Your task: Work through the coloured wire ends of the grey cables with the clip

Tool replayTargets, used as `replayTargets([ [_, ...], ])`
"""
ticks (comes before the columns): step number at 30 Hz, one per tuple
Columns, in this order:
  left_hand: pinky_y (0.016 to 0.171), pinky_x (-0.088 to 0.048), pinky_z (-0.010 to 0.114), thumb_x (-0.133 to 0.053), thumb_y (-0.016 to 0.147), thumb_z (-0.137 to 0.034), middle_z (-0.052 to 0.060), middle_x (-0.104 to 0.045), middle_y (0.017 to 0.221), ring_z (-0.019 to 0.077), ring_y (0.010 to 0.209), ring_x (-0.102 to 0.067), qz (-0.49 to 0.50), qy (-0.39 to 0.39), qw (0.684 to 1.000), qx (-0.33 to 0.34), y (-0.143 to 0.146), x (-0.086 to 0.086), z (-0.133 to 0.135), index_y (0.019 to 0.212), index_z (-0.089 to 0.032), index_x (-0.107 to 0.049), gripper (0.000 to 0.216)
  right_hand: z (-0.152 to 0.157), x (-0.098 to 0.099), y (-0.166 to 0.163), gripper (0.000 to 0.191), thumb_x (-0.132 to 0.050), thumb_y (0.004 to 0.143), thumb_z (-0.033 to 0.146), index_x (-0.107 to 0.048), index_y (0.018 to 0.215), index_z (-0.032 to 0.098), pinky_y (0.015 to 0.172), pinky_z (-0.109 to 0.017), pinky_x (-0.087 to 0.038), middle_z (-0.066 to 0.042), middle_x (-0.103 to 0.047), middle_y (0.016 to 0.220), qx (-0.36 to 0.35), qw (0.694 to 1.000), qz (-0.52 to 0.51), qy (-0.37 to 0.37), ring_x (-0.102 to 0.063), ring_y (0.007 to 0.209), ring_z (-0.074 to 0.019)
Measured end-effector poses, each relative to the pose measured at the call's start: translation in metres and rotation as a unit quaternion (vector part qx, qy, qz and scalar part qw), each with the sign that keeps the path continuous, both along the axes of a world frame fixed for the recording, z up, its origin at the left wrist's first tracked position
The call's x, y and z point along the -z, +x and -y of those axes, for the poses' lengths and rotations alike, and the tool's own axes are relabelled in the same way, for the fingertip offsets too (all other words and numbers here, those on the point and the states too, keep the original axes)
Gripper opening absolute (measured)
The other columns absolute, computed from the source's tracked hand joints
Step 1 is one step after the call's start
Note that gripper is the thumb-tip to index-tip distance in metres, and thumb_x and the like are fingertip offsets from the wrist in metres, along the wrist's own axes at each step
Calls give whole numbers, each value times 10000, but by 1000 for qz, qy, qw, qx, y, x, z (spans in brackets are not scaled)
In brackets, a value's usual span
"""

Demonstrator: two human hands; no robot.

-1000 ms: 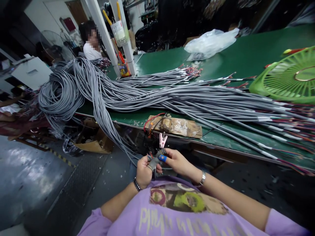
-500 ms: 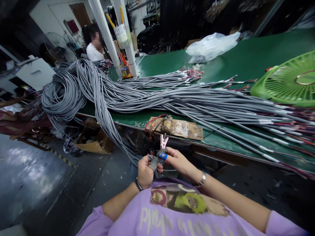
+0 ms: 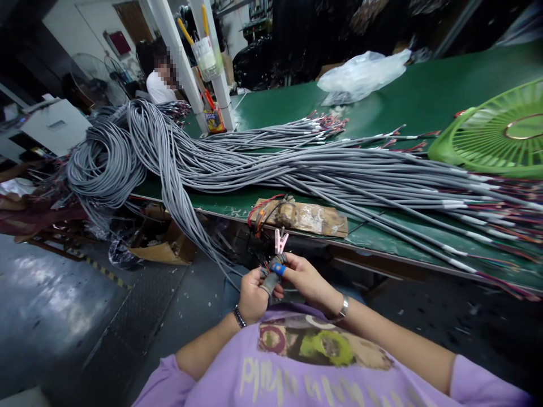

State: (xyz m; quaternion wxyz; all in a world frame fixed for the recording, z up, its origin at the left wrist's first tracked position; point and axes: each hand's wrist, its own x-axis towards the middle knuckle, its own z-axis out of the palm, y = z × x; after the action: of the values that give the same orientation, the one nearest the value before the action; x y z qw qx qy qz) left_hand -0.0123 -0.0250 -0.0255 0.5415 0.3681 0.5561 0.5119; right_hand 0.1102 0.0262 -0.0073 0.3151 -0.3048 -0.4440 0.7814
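My left hand (image 3: pixel 253 295) is closed around the end of a grey cable (image 3: pixel 268 282), close to my chest. Short coloured wires stick out of that cable end above my fist. My right hand (image 3: pixel 306 277) pinches those wire ends, and a blue cot covers one fingertip (image 3: pixel 279 269). Just above both hands, a pink clip (image 3: pixel 280 241) hangs at the table's front edge. A big heap of grey cables (image 3: pixel 237 161) lies across the green table (image 3: pixel 297 102) and spills off its left end.
A taped brown block with red wires (image 3: pixel 303 217) sits on the table's near edge. At the right lies a green fan grille (image 3: pixel 500 135), at the back a clear plastic bag (image 3: pixel 362 70). White posts (image 3: pixel 169 39) stand behind the cables; a seated person (image 3: pixel 160 79) is beyond them.
Both hands stay together at the cable end with only small finger movements. The view shifts slightly.
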Motion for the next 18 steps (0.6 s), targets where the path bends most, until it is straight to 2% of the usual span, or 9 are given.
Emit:
replayTargets([
  [3,426,-450,224,-680,704,-475,8,-618,493,119,392,-554,8,3,1000,4,0,1,0,689,-144,-590,343,-1,1,-2,280,-651,734,435,-503,734,197,438,-246,-351,44,-541,460,0,1000,8,-10,-485,392,-114],
  [5,420,-449,216,-677,713,-451,0,-616,495,109,389,-546,28,10,999,-33,0,3,-1,699,-146,-593,317,-5,5,0,288,-677,710,426,-508,701,193,432,-226,-326,55,-511,454,52,998,30,-27,-450,399,-92],
  [7,409,-446,206,-686,705,-422,-5,-614,497,101,385,-536,56,14,996,-67,-1,3,-2,706,-144,-600,291,-12,12,3,308,-719,670,407,-509,658,183,434,-206,-315,66,-485,483,133,989,39,-51,-390,413,-59],
  [9,391,-434,195,-693,691,-400,-4,-614,496,95,378,-527,85,17,993,-81,-3,0,-3,708,-140,-610,273,-19,18,9,307,-715,672,430,-544,685,177,465,-202,-352,44,-533,578,167,982,8,-93,-399,459,-54],
  [12,348,-392,179,-698,668,-382,-6,-592,458,85,339,-492,130,14,989,-70,-3,-9,-6,682,-135,-617,260,-28,20,14,386,-682,677,538,-600,731,165,528,-222,-416,-16,-602,704,133,980,-29,-144,-476,545,-80],
  [14,323,-370,177,-700,650,-376,-9,-572,427,81,310,-463,163,7,985,-49,-1,-16,-8,655,-136,-612,256,-34,15,14,438,-680,659,585,-622,746,160,551,-234,-429,-32,-607,725,90,984,-48,-143,-499,580,-97],
  [16,305,-356,179,-699,635,-366,-8,-564,412,81,292,-443,188,1,982,-30,2,-22,-12,636,-137,-605,247,-38,8,10,440,-686,652,592,-627,742,166,549,-238,-415,-13,-578,671,65,990,-61,-106,-479,567,-100],
  [18,294,-339,176,-691,629,-350,-5,-560,405,80,283,-432,201,-5,979,-16,4,-27,-16,628,-136,-605,231,-40,1,6,420,-680,668,583,-628,704,167,538,-235,-384,5,-544,612,86,995,-35,-29,-440,543,-97],
])
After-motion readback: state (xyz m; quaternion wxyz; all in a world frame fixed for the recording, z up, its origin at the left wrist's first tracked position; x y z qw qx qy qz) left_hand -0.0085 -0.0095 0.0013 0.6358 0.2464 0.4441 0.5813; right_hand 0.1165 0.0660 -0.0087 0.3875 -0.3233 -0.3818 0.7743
